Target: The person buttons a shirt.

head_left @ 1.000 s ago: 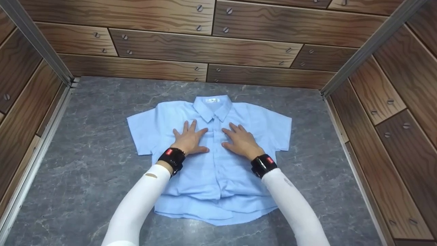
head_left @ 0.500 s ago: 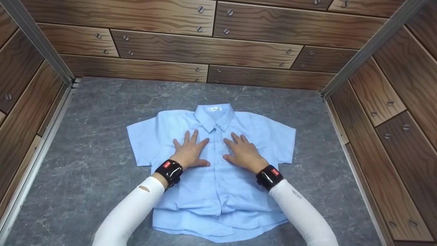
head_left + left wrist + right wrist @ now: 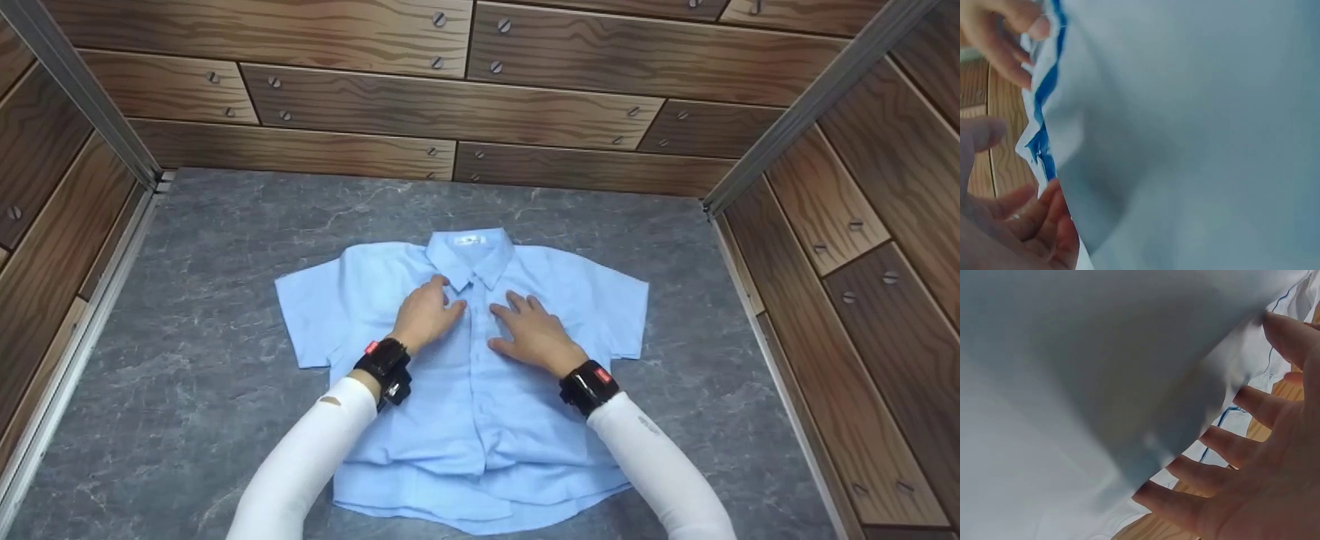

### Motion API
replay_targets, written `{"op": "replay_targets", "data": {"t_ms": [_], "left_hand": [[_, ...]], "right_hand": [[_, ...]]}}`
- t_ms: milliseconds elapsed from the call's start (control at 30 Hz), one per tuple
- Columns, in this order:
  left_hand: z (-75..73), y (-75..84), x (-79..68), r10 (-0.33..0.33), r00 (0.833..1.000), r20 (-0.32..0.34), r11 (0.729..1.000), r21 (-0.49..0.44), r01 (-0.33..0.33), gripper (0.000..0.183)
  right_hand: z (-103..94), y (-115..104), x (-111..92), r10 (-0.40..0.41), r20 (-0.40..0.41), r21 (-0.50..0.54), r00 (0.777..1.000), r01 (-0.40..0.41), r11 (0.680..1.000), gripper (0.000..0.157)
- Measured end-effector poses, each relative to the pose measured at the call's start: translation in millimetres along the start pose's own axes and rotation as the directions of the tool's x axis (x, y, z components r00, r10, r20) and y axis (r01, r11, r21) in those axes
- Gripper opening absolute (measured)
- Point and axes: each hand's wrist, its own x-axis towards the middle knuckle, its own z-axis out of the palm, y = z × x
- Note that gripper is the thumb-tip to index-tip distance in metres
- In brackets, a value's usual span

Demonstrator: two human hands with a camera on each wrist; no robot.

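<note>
A light blue short-sleeved shirt [image 3: 420, 420] lies front up, its collar [image 3: 491, 262] at the far end and its sleeves spread to both sides. My left hand [image 3: 426, 319] is beside the button placket just below the collar, fingers bent loosely and fingertips at the cloth; nothing is seen gripped. In the left wrist view the fingers [image 3: 1053, 225] curve toward the fabric. My right hand [image 3: 536, 334] rests on the right chest with its fingers spread. Seen from the right wrist, those fingertips [image 3: 1145, 492] touch the cloth. The shirt's lower front is wrinkled above the hem [image 3: 480, 521].
The shirt lies on a dark grey marbled surface [image 3: 195, 322]. Wood-patterned panels [image 3: 360, 97] stand at the back and both sides, with metal rails [image 3: 817, 105] along the corners. Black wrist straps [image 3: 590, 386] and white sleeves [image 3: 300, 457] cover the forearms.
Both hands and the shirt slid toward the person, then stopped. Since then my left hand has moved up toward the collar, and its spread fingers have drawn together. The right hand stayed in place.
</note>
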Motion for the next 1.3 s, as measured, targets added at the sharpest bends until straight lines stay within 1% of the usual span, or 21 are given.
{"op": "replay_targets", "data": {"t_ms": [33, 100, 133, 200, 333, 433, 500, 567, 633, 700, 767, 833, 900, 967, 1033, 1167, 1300], "left_hand": [[0.6, 1.1, 4.4, -0.042, 0.999, -0.005, 0.998, -0.052, 0.042, 0.048], [0.5, 2.7, 12.3, -0.128, 0.992, 0.005, 0.983, -0.131, 0.128, 0.041], [0.0, 3.1, 15.8, -0.164, 0.986, 0.014, 0.975, -0.151, 0.164, 0.037], [-0.5, 3.0, 22.0, -0.214, 0.976, 0.028, 0.961, -0.175, 0.216, 0.033], [-0.6, 1.6, 31.4, -0.282, 0.955, 0.095, 0.924, -0.24, 0.296, 0.032], [1.0, 0.1, 36.0, -0.312, 0.943, 0.118, 0.899, -0.284, 0.333, 0.031], [2.3, -1.0, 38.0, -0.328, 0.939, 0.1, 0.886, -0.312, 0.343, 0.03], [3.3, -1.0, 38.5, -0.346, 0.935, 0.072, 0.872, -0.343, 0.349, 0.026], [4.2, -0.2, 38.4, -0.357, 0.933, 0.039, 0.859, -0.378, 0.345, 0.024], [5.0, 1.8, 37.6, -0.357, 0.934, 0.012, 0.851, -0.408, 0.331, 0.022], [6.4, 4.3, 36.9, -0.345, 0.938, -0.007, 0.845, -0.438, 0.307, 0.021], [7.4, 6.1, 36.3, -0.33, 0.944, -0.017, 0.837, -0.467, 0.284, 0.021], [7.7, 6.5, 35.8, -0.328, 0.945, -0.023, 0.824, -0.496, 0.274, 0.019], [7.2, 6.2, 35.3, -0.334, 0.942, -0.021, 0.805, -0.526, 0.274, 0.018], [5.8, 5.0, 34.8, -0.353, 0.935, -0.025, 0.781, -0.558, 0.279, 0.018], [1.4, 0.9, 34.1, -0.383, 0.923, -0.026, 0.728, -0.625, 0.284, 0.019], [-1.8, -2.5, 34.2, -0.399, 0.917, -0.012, 0.687, -0.666, 0.29, 0.019]], "right_hand": [[0.5, 0.3, -0.3, -0.001, -0.005, 0.002, 1.0, 0.001, 1.0, 0.065], [1.1, 0.2, -0.6, 0.002, -0.01, 0.009, 1.0, -0.002, 1.0, 0.065], [1.5, 0.0, -0.7, 0.005, -0.01, 0.011, 1.0, -0.005, 1.0, 0.065], [2.1, -0.1, -1.1, 0.007, -0.011, 0.016, 1.0, -0.007, 1.0, 0.065], [2.0, -0.6, -1.5, 0.018, 0.0, 0.028, 1.0, -0.018, 0.999, 0.065], [1.7, -3.3, -0.3, 0.03, -0.013, 0.043, 0.999, -0.03, 0.999, 0.063], [0.4, -7.3, 2.2, 0.041, -0.059, 0.045, 0.997, -0.039, 0.998, 0.059], [-2.4, -13.0, 6.5, 0.048, -0.137, 0.046, 0.989, -0.042, 0.998, 0.053], [-6.1, -19.2, 14.0, 0.051, -0.226, 0.042, 0.973, -0.043, 0.998, 0.048], [-10.1, -24.7, 24.1, 0.054, -0.303, 0.043, 0.952, -0.043, 0.998, 0.044], [-12.7, -27.7, 36.6, 0.063, -0.35, 0.052, 0.935, -0.048, 0.997, 0.044], [-13.7, -28.9, 48.9, 0.077, -0.363, 0.065, 0.929, -0.057, 0.996, 0.043], [-12.9, -28.1, 58.9, 0.097, -0.355, 0.085, 0.93, -0.071, 0.994, 0.042], [-11.0, -25.5, 65.3, 0.121, -0.341, 0.107, 0.932, -0.089, 0.99, 0.04], [-9.2, -22.8, 68.1, 0.136, -0.327, 0.133, 0.935, -0.097, 0.986, 0.038], [-7.9, -19.7, 70.2, 0.108, -0.324, 0.147, 0.94, -0.063, 0.987, 0.038], [-9.3, -18.7, 71.2, 0.07, -0.317, 0.188, 0.946, -0.01, 0.982, 0.035]]}}
